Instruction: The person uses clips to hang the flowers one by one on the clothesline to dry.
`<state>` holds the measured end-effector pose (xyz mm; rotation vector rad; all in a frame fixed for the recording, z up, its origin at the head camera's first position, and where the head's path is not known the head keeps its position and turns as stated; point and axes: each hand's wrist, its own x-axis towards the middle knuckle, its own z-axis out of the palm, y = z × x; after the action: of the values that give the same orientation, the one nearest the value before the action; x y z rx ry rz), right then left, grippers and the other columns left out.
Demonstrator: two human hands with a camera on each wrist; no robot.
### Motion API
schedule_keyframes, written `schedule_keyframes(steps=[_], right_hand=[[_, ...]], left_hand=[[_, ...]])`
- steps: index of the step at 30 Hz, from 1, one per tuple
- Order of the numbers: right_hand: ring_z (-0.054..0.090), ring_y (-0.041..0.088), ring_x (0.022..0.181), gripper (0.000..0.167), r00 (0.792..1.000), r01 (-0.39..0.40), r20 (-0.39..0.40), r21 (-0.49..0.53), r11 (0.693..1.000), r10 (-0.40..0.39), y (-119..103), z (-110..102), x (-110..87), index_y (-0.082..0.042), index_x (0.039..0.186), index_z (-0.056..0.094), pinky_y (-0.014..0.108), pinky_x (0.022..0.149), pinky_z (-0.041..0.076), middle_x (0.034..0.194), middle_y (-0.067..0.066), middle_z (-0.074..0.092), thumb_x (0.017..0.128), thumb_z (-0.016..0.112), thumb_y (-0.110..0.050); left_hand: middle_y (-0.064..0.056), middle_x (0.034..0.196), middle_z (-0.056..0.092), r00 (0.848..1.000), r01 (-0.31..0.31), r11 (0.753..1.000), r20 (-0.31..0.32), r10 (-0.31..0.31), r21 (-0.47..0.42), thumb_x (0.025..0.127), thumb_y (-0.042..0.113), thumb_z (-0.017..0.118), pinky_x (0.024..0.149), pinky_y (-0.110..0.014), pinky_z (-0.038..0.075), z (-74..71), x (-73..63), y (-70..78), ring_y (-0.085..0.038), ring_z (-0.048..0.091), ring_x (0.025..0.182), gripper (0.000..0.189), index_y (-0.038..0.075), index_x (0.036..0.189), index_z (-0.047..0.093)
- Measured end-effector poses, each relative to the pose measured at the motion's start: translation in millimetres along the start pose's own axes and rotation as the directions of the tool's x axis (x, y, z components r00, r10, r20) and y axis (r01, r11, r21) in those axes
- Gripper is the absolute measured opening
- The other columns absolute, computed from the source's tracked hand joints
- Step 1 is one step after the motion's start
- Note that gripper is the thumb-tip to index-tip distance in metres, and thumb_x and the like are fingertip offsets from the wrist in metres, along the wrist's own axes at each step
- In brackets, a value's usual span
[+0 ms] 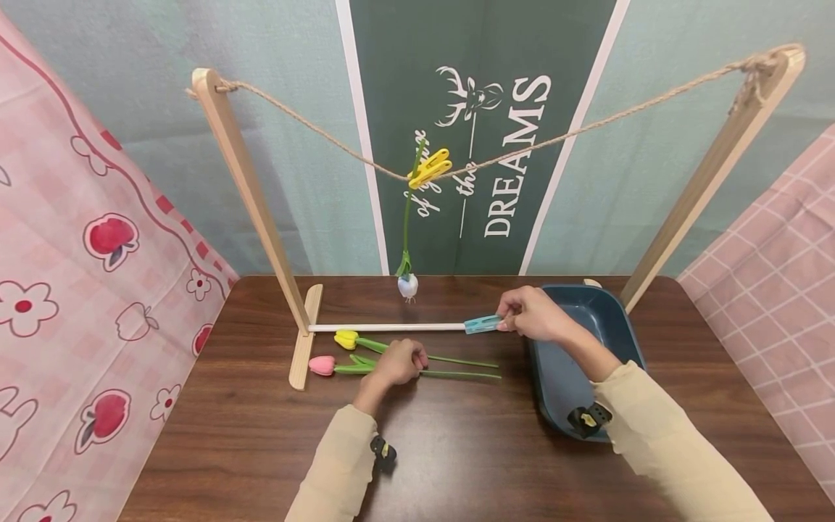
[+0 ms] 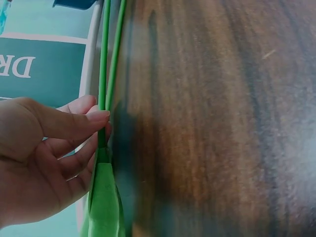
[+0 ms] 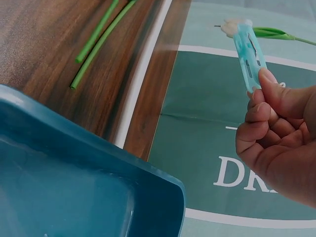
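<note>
Two tulips, a pink one (image 1: pixel 321 365) and a yellow one (image 1: pixel 346 339), lie side by side with their stems toward the right. My left hand (image 1: pixel 399 362) is over them and pinches a green tulip stem (image 2: pixel 102 74) between thumb and fingers, just past the leaves. Farther right, my right hand (image 1: pixel 531 313) pinches a light blue clothespin (image 3: pixel 250 57) by one end, raised above the table. A yellow clothespin (image 1: pixel 430 168) on the rope (image 1: pixel 554 141) holds a white-blue tulip (image 1: pixel 407 285), which hangs head down.
Wooden posts, left (image 1: pixel 251 196) and right (image 1: pixel 711 174), carry the rope. A white rod (image 1: pixel 391 328) runs low from the left post's foot. Under my right forearm sits a dark blue basin (image 1: pixel 544 391). Curtains stand behind and beside the brown table (image 1: pixel 470 449).
</note>
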<state>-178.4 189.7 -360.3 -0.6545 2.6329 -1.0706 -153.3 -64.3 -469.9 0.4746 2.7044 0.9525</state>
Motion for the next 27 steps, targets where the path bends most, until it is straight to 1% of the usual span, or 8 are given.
schedule_keyframes(steps=[4, 12, 14, 16, 20, 27], right_hand=[[0.047, 0.011, 0.045, 0.011, 1.000, -0.004, -0.009, -0.005, 1.000, 0.004, 1, -1, -0.4, -0.002, 0.071, 0.060, 0.027, 0.044, 0.040, 0.056, 0.001, 0.052, 0.076, 0.065, 0.005], [0.048, 0.014, 0.048, 0.011, 0.999, -0.035, -0.018, 0.001, 0.999, 0.035, 3, -7, -1.6, -0.002, 0.071, 0.060, 0.028, 0.045, 0.040, 0.057, 0.006, 0.055, 0.077, 0.062, 0.007], [0.048, 0.014, 0.049, 0.011, 0.999, -0.040, -0.020, -0.002, 0.999, 0.040, 4, -8, -2.1, -0.002, 0.072, 0.060, 0.028, 0.046, 0.040, 0.058, 0.007, 0.055, 0.077, 0.061, 0.008], [0.048, 0.014, 0.050, 0.011, 0.999, -0.044, -0.020, -0.005, 0.999, 0.044, 4, -9, -2.6, -0.001, 0.072, 0.060, 0.027, 0.046, 0.039, 0.059, 0.008, 0.056, 0.077, 0.060, 0.009], [0.047, 0.013, 0.051, 0.010, 0.999, -0.049, -0.017, 0.000, 0.999, 0.049, 5, -10, -4.3, 0.000, 0.073, 0.060, 0.026, 0.047, 0.038, 0.060, 0.009, 0.056, 0.077, 0.058, 0.009], [0.048, 0.011, 0.049, 0.008, 0.999, -0.040, -0.020, 0.007, 0.999, 0.040, 5, -11, -7.0, 0.000, 0.073, 0.060, 0.026, 0.046, 0.039, 0.060, 0.006, 0.056, 0.077, 0.064, 0.006]], left_hand=[[0.005, 0.062, 0.057, 1.000, -0.014, 1.000, -0.006, 0.014, -0.014, 0.063, -0.014, 0.060, 0.062, -0.022, 0.043, -5.5, -1.5, 2.8, -0.015, 0.056, 0.064, 0.024, 0.005, 0.075, 0.065], [0.000, 0.065, 0.061, 0.997, -0.077, 0.997, -0.029, 0.077, -0.009, 0.066, -0.014, 0.060, 0.065, -0.024, 0.045, -20.0, -6.2, 8.7, -0.011, 0.057, 0.064, 0.021, 0.003, 0.075, 0.067], [-0.001, 0.066, 0.061, 0.996, -0.084, 0.996, -0.033, 0.083, -0.015, 0.067, -0.014, 0.060, 0.065, -0.023, 0.045, -23.3, -7.6, 9.5, -0.010, 0.056, 0.064, 0.020, 0.004, 0.075, 0.067], [-0.001, 0.067, 0.061, 0.995, -0.090, 0.996, -0.036, 0.089, -0.019, 0.068, -0.013, 0.059, 0.065, -0.023, 0.045, -26.5, -9.1, 10.0, -0.010, 0.056, 0.064, 0.019, 0.003, 0.075, 0.067], [0.001, 0.067, 0.059, 0.995, -0.090, 0.996, -0.041, 0.089, -0.023, 0.070, -0.014, 0.057, 0.064, -0.023, 0.044, -32.6, -12.0, 11.0, -0.009, 0.054, 0.065, 0.020, 0.005, 0.074, 0.065], [0.001, 0.070, 0.060, 0.996, -0.089, 0.996, -0.031, 0.089, -0.004, 0.066, -0.014, 0.056, 0.067, -0.025, 0.044, -41.0, -16.5, 14.1, -0.014, 0.057, 0.069, 0.024, 0.006, 0.075, 0.064]])
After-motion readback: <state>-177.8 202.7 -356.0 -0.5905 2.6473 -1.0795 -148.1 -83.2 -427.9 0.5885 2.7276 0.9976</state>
